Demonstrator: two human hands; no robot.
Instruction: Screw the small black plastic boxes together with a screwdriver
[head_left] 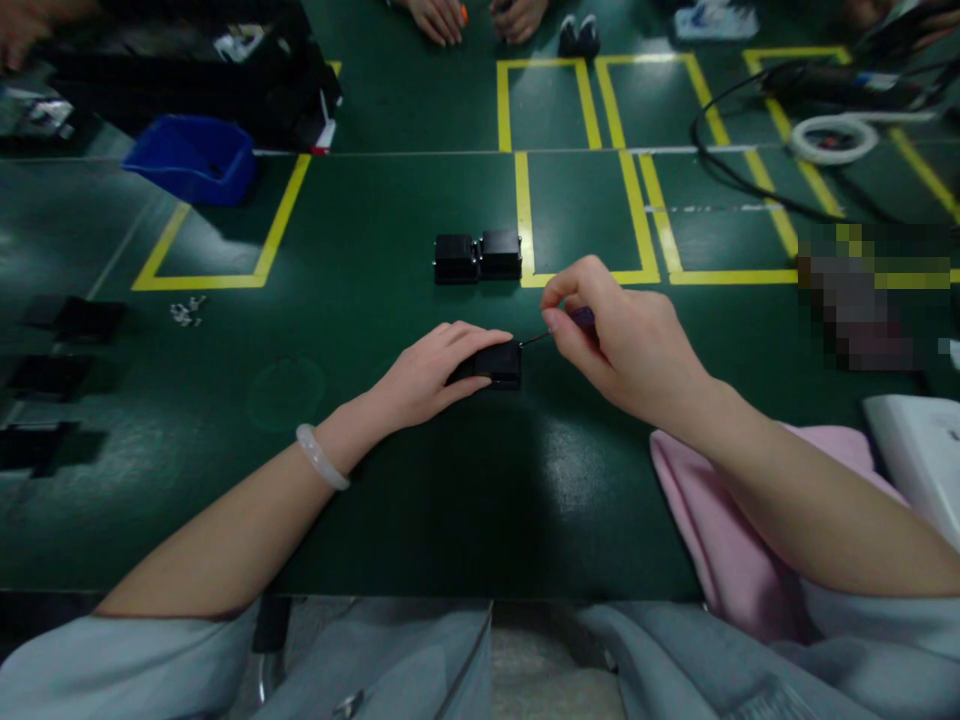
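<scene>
A small black box-shaped part [501, 366] lies on the green table in front of me. My left hand [442, 368] grips it from the left, thumb along the near side and fingers along the far side. Between the fingertips of my right hand [611, 325] is a screwdriver [583, 317] with a dark purple handle and a thin shaft. Its tip meets the right end of the black part, at a small shiny spot. Just beyond, two similar black parts [478, 256] sit side by side, with small silver bits at their ends.
Loose small screws [186, 311] lie left of my hands, near a blue bin [196, 160]. More black parts [64, 375] sit at the far left. A pink cloth [697, 490] is under my right forearm. Across the table are another person's hands [480, 18] and a black cable [720, 165].
</scene>
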